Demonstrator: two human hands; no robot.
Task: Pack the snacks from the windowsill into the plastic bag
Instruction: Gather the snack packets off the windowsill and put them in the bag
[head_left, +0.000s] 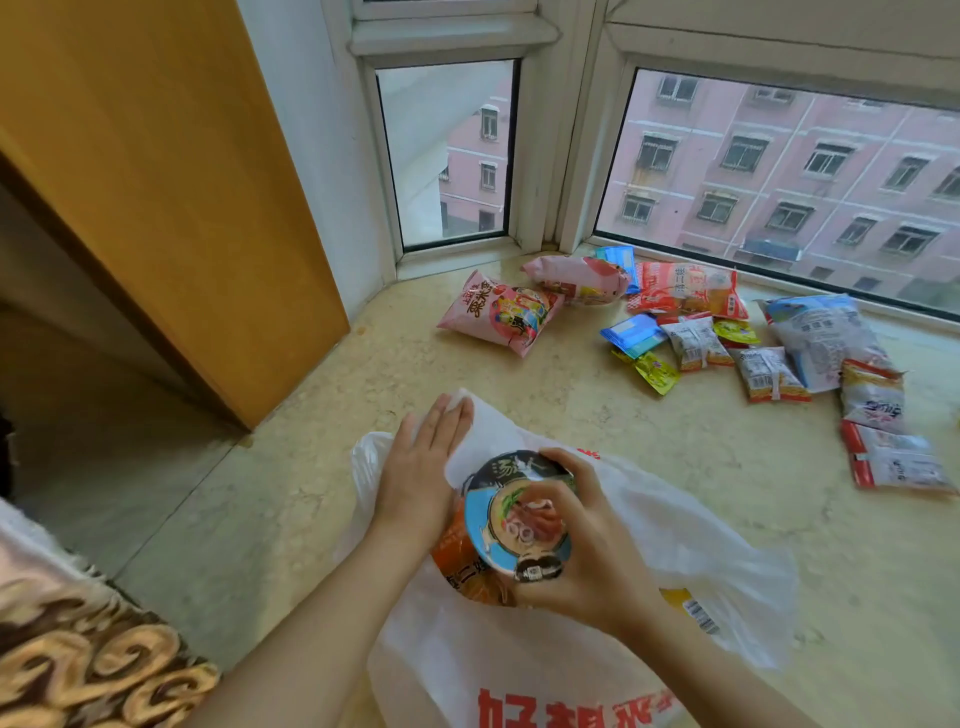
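Bag (519, 670): translucent white, red print. Cup (517, 514): blue-ringed lid, black band, pink meat picture. Orange pack (457, 561) beneath it. Sill (597, 415): cream marble, mottled. Snacks: pink packet (498, 312), red-orange packet (685, 291), blue sachet (631, 335), yellow sachet (655, 372), grey-and-red packs (771, 382). Board (156, 182): ochre. Cloth (88, 660): brown with tan swirls.
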